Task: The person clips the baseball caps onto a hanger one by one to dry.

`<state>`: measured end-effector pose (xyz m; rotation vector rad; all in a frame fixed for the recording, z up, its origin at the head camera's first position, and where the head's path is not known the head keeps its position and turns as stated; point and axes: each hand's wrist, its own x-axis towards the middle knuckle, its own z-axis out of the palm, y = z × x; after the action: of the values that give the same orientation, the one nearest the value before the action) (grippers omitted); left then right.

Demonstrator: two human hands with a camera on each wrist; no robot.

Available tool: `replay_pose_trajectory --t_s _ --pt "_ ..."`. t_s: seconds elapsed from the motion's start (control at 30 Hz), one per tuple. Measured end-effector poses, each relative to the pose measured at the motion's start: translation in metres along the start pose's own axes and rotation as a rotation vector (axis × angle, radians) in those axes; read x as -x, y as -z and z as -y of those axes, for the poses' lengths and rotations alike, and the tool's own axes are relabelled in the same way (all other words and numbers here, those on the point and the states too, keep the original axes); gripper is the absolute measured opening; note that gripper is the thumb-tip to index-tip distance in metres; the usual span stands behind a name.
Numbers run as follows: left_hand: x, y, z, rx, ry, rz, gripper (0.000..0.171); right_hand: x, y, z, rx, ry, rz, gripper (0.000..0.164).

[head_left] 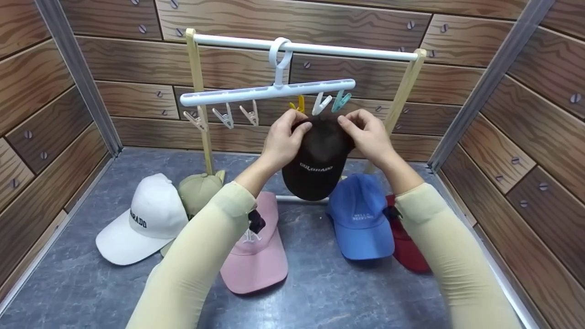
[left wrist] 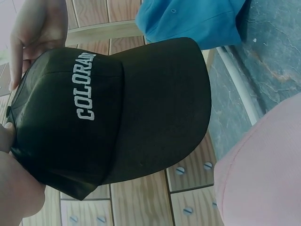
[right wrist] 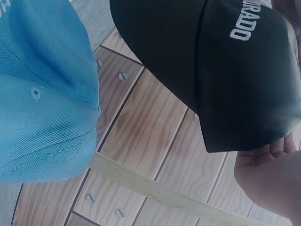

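A black cap [head_left: 320, 155] with white COLORADO lettering hangs brim-down between both hands. My left hand [head_left: 284, 137] pinches the upper left of its crown, thumb on the front. On the other side, my right hand [head_left: 369, 137] grips the upper right edge. Just above the cap are a yellow clip [head_left: 300, 104], a white clip [head_left: 321, 104] and a teal clip [head_left: 341, 101], under a pale blue hanger [head_left: 269, 92]. Whether any clip touches the cap cannot be told. In the left wrist view the black cap [left wrist: 94, 113] shows its whole brim; the right wrist view shows my right hand [right wrist: 270, 174] at its crown.
The hanger hooks over a white rod [head_left: 347, 50] on a wooden-post rack. Several pale clips [head_left: 225, 116] dangle at its left. On the grey floor lie a white cap [head_left: 151, 214], an olive cap [head_left: 199, 189], a pink cap [head_left: 260, 260], a blue cap [head_left: 363, 228] and a red cap [head_left: 411, 251].
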<state>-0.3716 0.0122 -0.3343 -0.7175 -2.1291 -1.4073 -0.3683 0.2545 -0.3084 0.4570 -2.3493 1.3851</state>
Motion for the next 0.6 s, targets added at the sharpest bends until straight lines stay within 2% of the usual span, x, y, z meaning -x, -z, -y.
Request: replay_pose_trajectory --t_s 0.33,0.47,0.6 --pt "0.002 0.001 0.002 0.008 -0.002 -0.001 0.015 -0.014 0.0 -0.002 0.016 -0.01 -0.067 0.028" --pt "0.002 0.001 0.002 0.011 -0.006 0.0 0.015 -0.02 0.0 -0.002 0.041 -0.037 -0.104 0.027" --pt "0.002 0.001 0.004 0.015 -0.01 -0.003 0.015 -0.026 0.0 -0.001 0.089 -0.071 -0.154 0.033"
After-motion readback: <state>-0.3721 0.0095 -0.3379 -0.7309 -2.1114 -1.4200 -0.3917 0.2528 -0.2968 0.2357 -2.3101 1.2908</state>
